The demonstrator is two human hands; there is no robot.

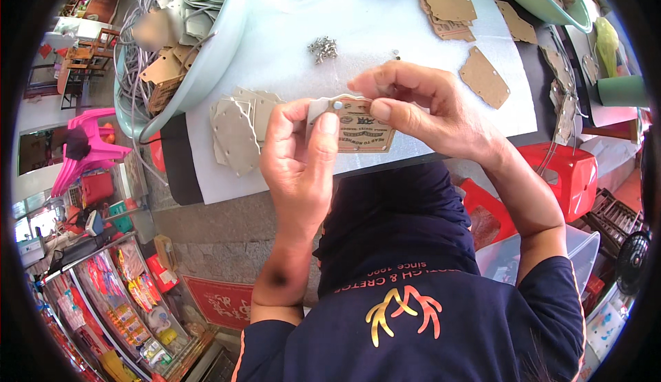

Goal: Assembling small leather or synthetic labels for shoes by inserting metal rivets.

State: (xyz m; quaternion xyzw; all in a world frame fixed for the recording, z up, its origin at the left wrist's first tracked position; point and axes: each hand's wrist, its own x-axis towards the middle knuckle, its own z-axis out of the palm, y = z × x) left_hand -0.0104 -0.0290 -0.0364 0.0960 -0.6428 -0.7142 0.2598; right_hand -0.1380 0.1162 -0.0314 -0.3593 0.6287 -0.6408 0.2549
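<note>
Brown card (365, 133), dk print, round silvery stud (337, 105) nr top L; partly hidden, held btwn L hand (297, 158) & R hand (441, 113).

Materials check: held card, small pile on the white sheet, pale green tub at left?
Held card: probably cardboard, matte, tan-brown with dark print. Small pile: likely metal; the tiny pieces look silvery and glint. Pale green tub: probably plastic, judging by its smooth, slightly glossy, evenly coloured wall.
</note>
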